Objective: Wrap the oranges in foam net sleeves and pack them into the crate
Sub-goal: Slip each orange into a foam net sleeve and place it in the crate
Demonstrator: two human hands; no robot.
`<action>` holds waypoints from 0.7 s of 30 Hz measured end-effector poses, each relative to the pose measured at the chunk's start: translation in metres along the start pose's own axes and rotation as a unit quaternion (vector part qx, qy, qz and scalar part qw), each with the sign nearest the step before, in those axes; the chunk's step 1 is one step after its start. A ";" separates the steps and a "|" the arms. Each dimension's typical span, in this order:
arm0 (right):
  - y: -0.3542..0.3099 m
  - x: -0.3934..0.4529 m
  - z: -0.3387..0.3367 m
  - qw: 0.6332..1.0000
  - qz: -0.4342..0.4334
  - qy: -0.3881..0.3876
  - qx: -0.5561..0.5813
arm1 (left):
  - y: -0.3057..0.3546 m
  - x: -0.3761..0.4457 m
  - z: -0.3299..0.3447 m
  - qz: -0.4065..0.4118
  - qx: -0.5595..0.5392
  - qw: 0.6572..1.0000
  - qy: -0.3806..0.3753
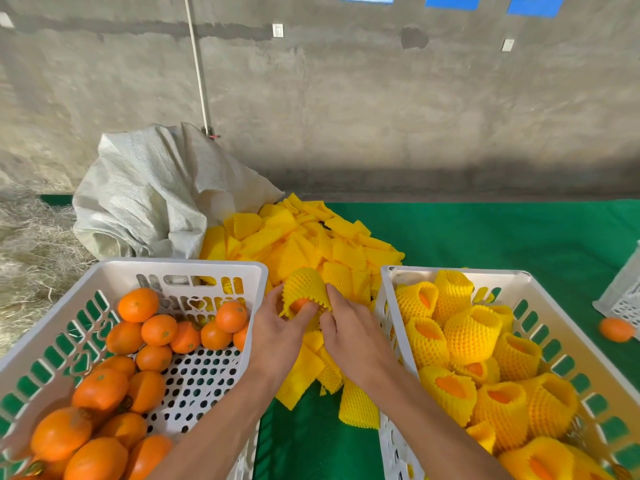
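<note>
Both hands meet between two white plastic crates on the green tabletop (485,237). The left hand (277,327) and right hand (349,330) grip a yellow foam net sleeve (304,285) with a round orange (298,304) showing at its open end. The left white slotted crate (114,271) holds bare oranges (104,393); the right white crate (540,296) holds sleeved oranges (471,334). Loose yellow sleeves (304,237) lie heaped beyond.

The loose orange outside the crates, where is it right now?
In the head view the loose orange lies far right on the green cloth, beyond the right crate.
</note>
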State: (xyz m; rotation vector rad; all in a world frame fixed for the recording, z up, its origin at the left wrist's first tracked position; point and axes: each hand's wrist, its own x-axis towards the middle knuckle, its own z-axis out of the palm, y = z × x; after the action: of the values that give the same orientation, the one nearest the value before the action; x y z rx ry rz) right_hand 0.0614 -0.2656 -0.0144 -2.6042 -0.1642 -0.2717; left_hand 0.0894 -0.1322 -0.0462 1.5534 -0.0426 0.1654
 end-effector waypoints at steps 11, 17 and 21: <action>0.007 -0.003 0.007 0.993 -0.066 0.006 -0.096 | 0.004 -0.005 0.004 -0.026 0.044 0.999 -0.001; 0.012 0.004 -0.004 0.996 -0.016 0.088 -0.024 | 0.006 -0.009 0.005 -0.011 -0.004 0.995 -0.094; 0.012 0.002 -0.039 0.983 0.035 0.180 0.018 | 0.005 -0.014 0.006 0.006 0.036 0.996 -0.080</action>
State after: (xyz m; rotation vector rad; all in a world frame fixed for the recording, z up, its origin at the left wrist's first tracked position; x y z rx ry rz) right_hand 0.0593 -0.2956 0.0134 -2.4704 0.0480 -0.6982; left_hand 0.0752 -0.1398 -0.0430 1.6363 -0.1735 0.0528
